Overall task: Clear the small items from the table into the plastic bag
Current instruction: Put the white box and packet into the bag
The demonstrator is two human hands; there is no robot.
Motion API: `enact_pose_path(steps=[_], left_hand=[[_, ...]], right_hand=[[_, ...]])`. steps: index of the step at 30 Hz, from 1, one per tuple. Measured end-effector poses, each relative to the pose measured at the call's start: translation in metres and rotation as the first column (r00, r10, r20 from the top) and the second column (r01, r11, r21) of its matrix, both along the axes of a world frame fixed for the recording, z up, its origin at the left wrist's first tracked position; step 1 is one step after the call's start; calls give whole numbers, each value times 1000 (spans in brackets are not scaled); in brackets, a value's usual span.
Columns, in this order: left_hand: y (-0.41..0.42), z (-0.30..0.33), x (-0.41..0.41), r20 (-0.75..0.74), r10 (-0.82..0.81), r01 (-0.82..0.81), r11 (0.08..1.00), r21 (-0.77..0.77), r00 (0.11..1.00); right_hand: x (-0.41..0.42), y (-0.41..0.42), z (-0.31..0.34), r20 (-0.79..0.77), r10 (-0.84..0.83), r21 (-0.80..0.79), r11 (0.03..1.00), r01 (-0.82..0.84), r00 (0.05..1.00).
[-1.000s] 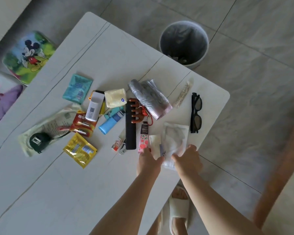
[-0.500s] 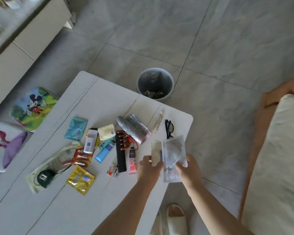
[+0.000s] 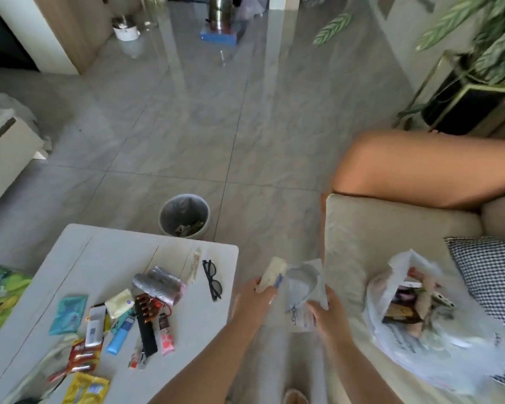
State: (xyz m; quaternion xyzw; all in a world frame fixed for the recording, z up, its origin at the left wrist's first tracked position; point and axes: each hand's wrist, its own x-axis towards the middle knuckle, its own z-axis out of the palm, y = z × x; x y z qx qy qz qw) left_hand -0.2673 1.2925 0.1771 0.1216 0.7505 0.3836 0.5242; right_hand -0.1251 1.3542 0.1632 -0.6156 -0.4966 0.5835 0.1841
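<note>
Carrying step: left hand (image 3: pixel 252 298) grips a pouch (image 3: pixel 270 274), right hand (image 3: pixel 328 314) a sachet (image 3: pixel 302 287); next, drop both into the bag (image 3: pixel 420 310) right.

The white table (image 3: pixel 105 252) carries black glasses (image 3: pixel 212 279) near its right edge, a silver foil roll (image 3: pixel 158 284), a black comb (image 3: pixel 145 328), a pink tube (image 3: pixel 166 336), a blue tube (image 3: pixel 120 339), a teal packet (image 3: pixel 67 314), and a yellow packet (image 3: pixel 86 389) at the near edge. The beige sofa (image 3: pixel 376 228) bears the plastic bag (image 3: pixel 426 333).
</note>
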Motion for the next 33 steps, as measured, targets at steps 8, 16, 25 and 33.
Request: enact_pose_path(steps=[8, 16, 25, 33], left_hand=[[75, 39, 113, -1, -184, 184, 981, 55, 983], [151, 18, 228, 55, -329, 330, 943, -28, 943], [220, -43, 302, -122, -453, 443, 891, -99, 883], [225, -101, 320, -187, -567, 532, 821, -204, 802]], right_hand=[[124, 43, 43, -45, -353, -102, 932, 348, 934], [241, 106, 11, 62, -516, -239, 824, 514, 855], [295, 171, -49, 218, -337, -188, 906, 378, 916], [298, 169, -72, 453, -31, -148, 983, 110, 891]])
